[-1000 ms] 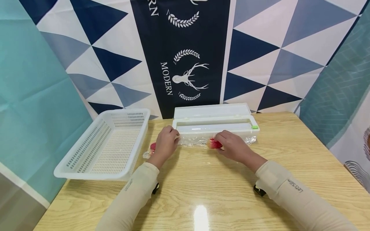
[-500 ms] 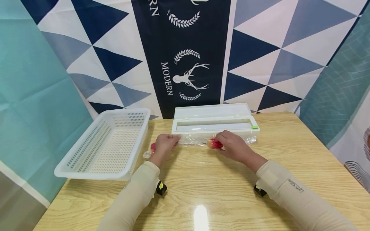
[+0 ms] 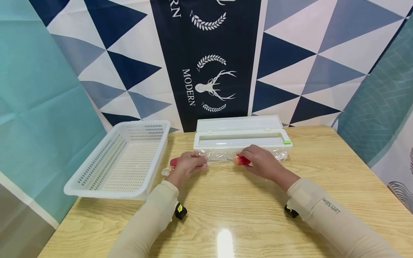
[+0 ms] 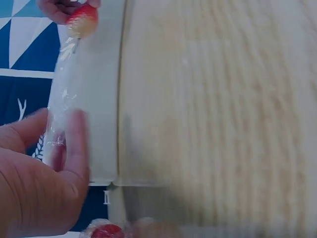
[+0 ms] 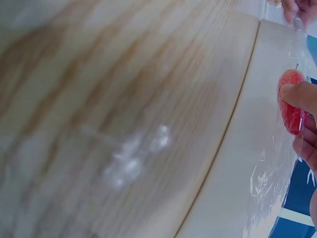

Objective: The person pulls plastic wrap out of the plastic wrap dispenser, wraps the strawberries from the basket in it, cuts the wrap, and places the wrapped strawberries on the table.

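A sheet of clear cling film [image 3: 219, 158] lies drawn out in front of the white dispenser box [image 3: 242, 139], whose lid stands open. My left hand [image 3: 189, 163] pinches the film's left end; the left wrist view shows the film [image 4: 63, 106] between thumb and fingers [image 4: 77, 148]. My right hand [image 3: 259, 162] grips a red fruit [image 3: 241, 160] that sits on the film near its middle. In the right wrist view my thumb [image 5: 300, 95] lies over the red fruit [image 5: 289, 101], with film [image 5: 272, 183] under it. The same fruit [image 4: 81, 21] shows far off in the left wrist view.
A white perforated basket [image 3: 96, 179] stands at the left, overhanging the table's left edge. A second red fruit wrapped in film [image 3: 172, 163] lies between basket and left hand. Bare wooden tabletop [image 3: 226, 204] stretches toward me. A patterned cloth hangs behind the box.
My left hand has come away from the box's left front corner, moving toward me and down to the table at the film's end. The right hand has stayed on the red fruit.
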`<state>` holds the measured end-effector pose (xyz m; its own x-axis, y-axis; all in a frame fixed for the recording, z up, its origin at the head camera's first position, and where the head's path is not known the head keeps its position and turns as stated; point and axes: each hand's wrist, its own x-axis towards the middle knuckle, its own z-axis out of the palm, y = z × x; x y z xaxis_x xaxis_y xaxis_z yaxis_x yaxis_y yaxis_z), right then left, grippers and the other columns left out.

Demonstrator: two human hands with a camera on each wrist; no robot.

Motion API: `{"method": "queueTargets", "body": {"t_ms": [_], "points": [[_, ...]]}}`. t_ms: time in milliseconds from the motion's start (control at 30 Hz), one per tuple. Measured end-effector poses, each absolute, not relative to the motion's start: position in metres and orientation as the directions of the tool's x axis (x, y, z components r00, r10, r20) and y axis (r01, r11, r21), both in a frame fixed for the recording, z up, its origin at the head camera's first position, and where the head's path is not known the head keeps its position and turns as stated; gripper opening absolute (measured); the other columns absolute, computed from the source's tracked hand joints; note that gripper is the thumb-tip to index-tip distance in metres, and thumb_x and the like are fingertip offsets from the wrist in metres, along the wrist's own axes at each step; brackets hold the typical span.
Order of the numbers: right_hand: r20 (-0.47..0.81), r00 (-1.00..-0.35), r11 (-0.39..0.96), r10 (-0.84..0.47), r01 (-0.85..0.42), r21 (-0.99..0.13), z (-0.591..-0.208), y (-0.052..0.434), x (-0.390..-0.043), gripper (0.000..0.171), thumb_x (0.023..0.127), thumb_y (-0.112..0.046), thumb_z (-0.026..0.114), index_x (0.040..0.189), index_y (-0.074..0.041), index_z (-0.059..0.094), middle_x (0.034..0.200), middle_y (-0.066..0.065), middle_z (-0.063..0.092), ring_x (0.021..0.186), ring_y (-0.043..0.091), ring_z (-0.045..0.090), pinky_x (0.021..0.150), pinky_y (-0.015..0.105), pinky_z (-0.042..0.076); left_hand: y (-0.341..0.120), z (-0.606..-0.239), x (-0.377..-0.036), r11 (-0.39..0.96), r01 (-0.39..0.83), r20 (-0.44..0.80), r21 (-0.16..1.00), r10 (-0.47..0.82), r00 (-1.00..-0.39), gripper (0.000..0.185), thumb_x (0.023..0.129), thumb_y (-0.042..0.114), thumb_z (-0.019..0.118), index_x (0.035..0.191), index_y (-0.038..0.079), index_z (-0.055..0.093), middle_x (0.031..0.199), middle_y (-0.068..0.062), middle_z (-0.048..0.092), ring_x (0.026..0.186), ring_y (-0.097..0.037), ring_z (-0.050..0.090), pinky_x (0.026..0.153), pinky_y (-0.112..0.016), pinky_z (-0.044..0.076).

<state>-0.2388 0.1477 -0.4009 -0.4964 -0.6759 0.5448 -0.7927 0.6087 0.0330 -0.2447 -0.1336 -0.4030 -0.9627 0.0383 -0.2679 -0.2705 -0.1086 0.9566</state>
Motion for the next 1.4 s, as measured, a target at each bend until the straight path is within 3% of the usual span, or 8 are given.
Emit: {"method": "queueTargets", "body": {"t_ms": [133,333,600,733,1000,1267,1400], "points": [[0.544,-0.508,0.611,-0.668,-0.791,0.011,-0.399,0.149,-0.239,0.046,0.064,-0.007,0.091,0.103,-0.001,0.068,0.099,0.01,0.067,0.093,0.026,0.061,0.081,0.039,0.054,-0.132,-0.407,-0.246,-0.153,-0.237,-0.238,0.959,0.012,-0.971,0.013,0.085,-0.013,0.067,0.095,-0.008,0.061,0.089,-0.016,0.068,0.07,-0.016,0.068,0.072,-0.027,0.057],[0.535,-0.511,0.61,-0.673,-0.792,0.01,-0.4,0.148,-0.24,0.043,0.066,-0.006,0.09,0.103,-0.001,0.069,0.1,0.009,0.067,0.094,0.025,0.061,0.082,0.038,0.054,-0.135,-0.415,-0.246,-0.207,-0.262,-0.264,0.943,0.021,-0.964,0.013,0.085,-0.012,0.067,0.096,-0.008,0.059,0.089,-0.013,0.065,0.073,-0.016,0.068,0.075,-0.028,0.057],[0.546,-0.485,0.616,-0.682,-0.785,0.072,-0.403,0.144,-0.242,0.043,0.068,-0.008,0.089,0.105,-0.003,0.068,0.098,0.01,0.063,0.092,0.025,0.059,0.079,0.036,0.055,-0.133,-0.409,-0.242,-0.051,-0.216,-0.216,0.975,0.003,-0.976,0.01,0.085,-0.007,0.069,0.093,-0.006,0.064,0.081,-0.011,0.067,0.064,-0.013,0.065,0.065,-0.028,0.057],[0.547,-0.485,0.619,-0.682,-0.782,0.078,-0.404,0.144,-0.242,0.044,0.068,-0.008,0.089,0.105,-0.003,0.067,0.099,0.01,0.063,0.093,0.026,0.059,0.081,0.037,0.054,-0.128,-0.405,-0.242,-0.033,-0.213,-0.214,0.976,-0.026,-0.977,0.006,0.085,-0.007,0.068,0.088,-0.003,0.064,0.078,-0.01,0.067,0.063,-0.013,0.065,0.067,-0.031,0.058],[0.532,-0.504,0.626,-0.681,-0.777,0.065,-0.402,0.148,-0.237,0.043,0.068,-0.002,0.087,0.106,-0.003,0.067,0.1,0.01,0.062,0.094,0.027,0.059,0.082,0.038,0.054,-0.124,-0.406,-0.245,0.013,-0.238,-0.236,0.971,-0.071,-0.969,0.012,0.085,-0.006,0.069,0.097,-0.006,0.066,0.086,-0.012,0.067,0.067,-0.016,0.065,0.074,-0.035,0.058],[0.553,-0.604,0.718,-0.574,-0.696,-0.014,-0.386,0.173,-0.228,0.036,0.073,-0.005,0.085,0.103,-0.002,0.066,0.1,0.012,0.062,0.096,0.029,0.059,0.083,0.043,0.053,-0.125,-0.412,-0.246,0.076,-0.183,-0.177,0.98,-0.081,-0.981,0.011,0.087,-0.005,0.068,0.097,-0.008,0.065,0.091,-0.014,0.066,0.078,-0.026,0.069,0.077,-0.038,0.057],[0.525,-0.661,0.759,-0.535,-0.649,-0.044,-0.385,0.188,-0.225,0.031,0.077,-0.008,0.082,0.101,-0.001,0.066,0.099,0.013,0.063,0.095,0.03,0.059,0.084,0.045,0.051,-0.127,-0.409,-0.243,0.179,-0.13,-0.109,0.975,-0.122,-0.987,0.01,0.084,-0.003,0.069,0.093,-0.007,0.066,0.089,-0.014,0.065,0.075,-0.025,0.068,0.073,-0.038,0.058]]}}
